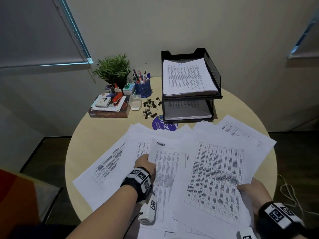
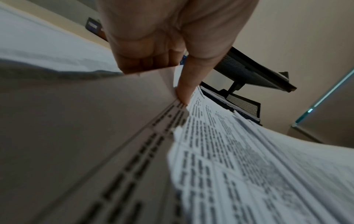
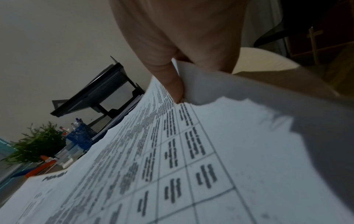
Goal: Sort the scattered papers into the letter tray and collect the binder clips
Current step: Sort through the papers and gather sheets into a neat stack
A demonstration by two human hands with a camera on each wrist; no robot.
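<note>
Printed white papers [image 1: 120, 157] lie scattered over the near half of the round table [image 1: 96, 131]. My left hand [image 1: 146, 163] pinches the left edge of a sheet headed ADMIN [image 1: 166, 169]; in the left wrist view the thumb [image 2: 186, 87] presses on top of that sheet [image 2: 220, 151]. My right hand [image 1: 253, 188] pinches the right edge of a large table-printed sheet [image 1: 217, 178], thumb [image 3: 172, 81] on top of the sheet [image 3: 172, 151]. The black two-tier mesh letter tray [image 1: 214, 69] stands at the back with paper stacks in both tiers. Several black binder clips [image 1: 151, 107] lie left of it.
At the back left stand a potted plant [image 1: 114, 69], a blue pen cup [image 1: 143, 89], a clear plastic box [image 1: 135, 101] and a book stack with a stapler [image 1: 110, 106]. A blue round sticker [image 1: 162, 124] lies before the tray. A cable [image 1: 290, 190] lies on the floor at the right.
</note>
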